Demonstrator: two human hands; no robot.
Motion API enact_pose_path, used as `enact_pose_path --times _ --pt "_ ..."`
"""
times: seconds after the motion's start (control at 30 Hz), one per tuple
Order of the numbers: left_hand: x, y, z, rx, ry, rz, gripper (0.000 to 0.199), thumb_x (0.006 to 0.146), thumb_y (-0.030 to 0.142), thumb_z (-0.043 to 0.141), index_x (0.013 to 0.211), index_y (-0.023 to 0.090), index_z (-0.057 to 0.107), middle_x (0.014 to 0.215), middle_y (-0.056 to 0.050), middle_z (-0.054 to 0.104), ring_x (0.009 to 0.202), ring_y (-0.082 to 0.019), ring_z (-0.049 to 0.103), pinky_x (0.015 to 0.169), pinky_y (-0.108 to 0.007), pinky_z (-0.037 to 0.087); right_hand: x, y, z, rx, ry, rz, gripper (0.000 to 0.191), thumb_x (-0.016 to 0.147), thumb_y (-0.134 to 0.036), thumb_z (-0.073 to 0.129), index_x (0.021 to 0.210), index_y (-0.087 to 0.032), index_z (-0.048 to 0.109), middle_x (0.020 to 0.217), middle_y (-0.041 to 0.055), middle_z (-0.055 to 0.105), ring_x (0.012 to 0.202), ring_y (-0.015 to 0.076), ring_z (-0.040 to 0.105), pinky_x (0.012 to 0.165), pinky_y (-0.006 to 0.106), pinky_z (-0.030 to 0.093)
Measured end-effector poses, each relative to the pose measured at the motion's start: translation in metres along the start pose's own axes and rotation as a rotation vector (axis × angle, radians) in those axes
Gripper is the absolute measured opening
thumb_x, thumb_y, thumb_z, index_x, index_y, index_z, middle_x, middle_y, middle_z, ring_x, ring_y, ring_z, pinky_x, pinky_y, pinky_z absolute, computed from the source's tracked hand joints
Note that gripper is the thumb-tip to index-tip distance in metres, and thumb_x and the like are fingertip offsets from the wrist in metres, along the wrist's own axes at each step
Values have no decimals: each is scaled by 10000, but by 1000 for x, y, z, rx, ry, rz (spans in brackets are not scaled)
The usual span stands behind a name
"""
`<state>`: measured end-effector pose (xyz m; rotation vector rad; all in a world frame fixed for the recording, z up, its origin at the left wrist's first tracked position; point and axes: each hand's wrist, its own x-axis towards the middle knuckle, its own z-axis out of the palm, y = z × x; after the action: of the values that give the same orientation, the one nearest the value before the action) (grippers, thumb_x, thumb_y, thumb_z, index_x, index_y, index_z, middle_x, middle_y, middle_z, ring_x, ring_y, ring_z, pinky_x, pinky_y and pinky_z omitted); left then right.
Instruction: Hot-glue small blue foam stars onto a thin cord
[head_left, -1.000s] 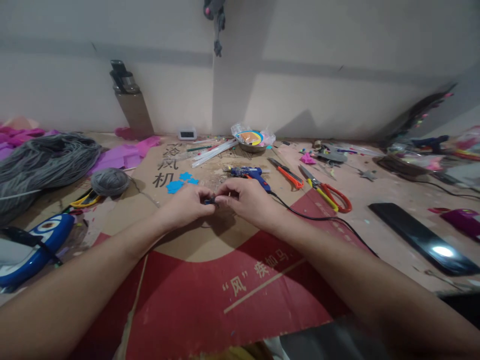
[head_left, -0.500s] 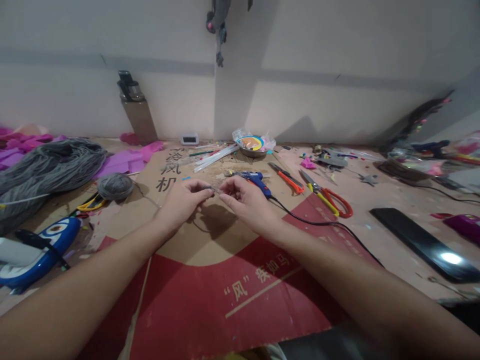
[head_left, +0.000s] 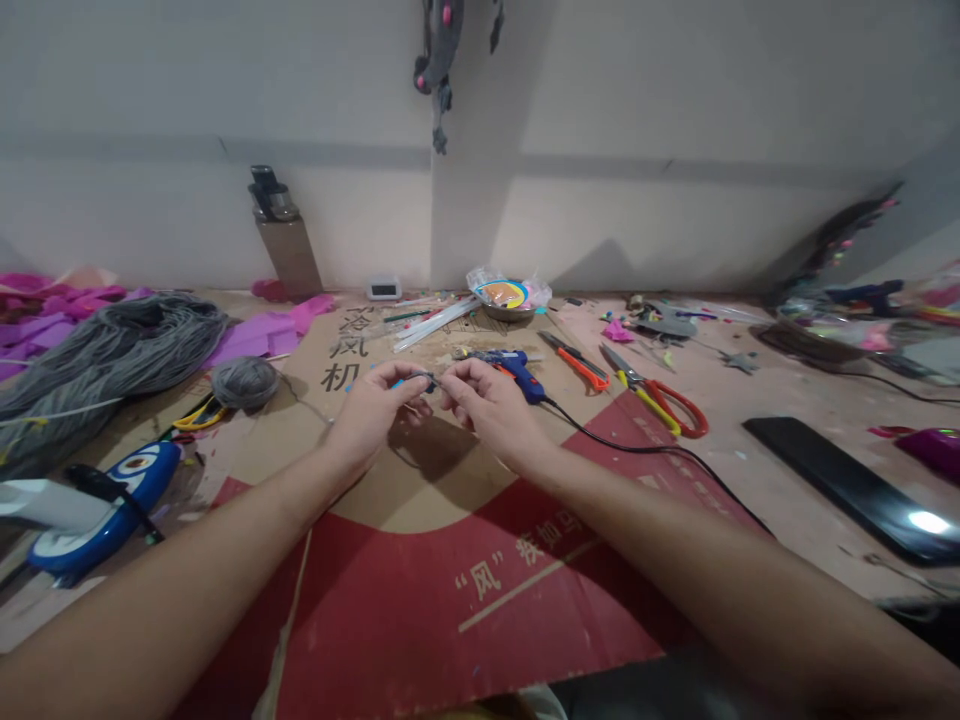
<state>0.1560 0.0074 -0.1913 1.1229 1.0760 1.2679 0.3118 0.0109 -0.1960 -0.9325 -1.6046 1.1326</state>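
My left hand and my right hand meet over the cardboard sheet. Between their fingertips is a small dark grey piece, which looks like yarn; its exact shape is too small to tell. Thumb and forefinger of each hand are pinched on it. A grey yarn ball lies to the left, with a strand running toward my left wrist. Just behind my right hand is a blue glue gun, partly hidden by that hand.
Orange-handled scissors, an orange cutter and a black phone lie on the right. Grey yarn and a blue-and-white object are at left. Behind stands a bowl with packets. A grey ornament hangs above.
The view has shifted slightly, so the scene sits a little lower and further right. My fingertips have drawn closer together around the small grey piece.
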Motion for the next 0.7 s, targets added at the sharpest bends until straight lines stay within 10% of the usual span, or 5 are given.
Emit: enact_pose_path --times 0.7 --pt "-3 5 -2 -46 -132 144 167 701 247 705 800 119 664 605 -9 621 507 -76 515 467 -194 374 -1 -19 24 25 242 49 167 783 -340 589 784 -186 523 557 -60 541 420 56 402 432 195 305"
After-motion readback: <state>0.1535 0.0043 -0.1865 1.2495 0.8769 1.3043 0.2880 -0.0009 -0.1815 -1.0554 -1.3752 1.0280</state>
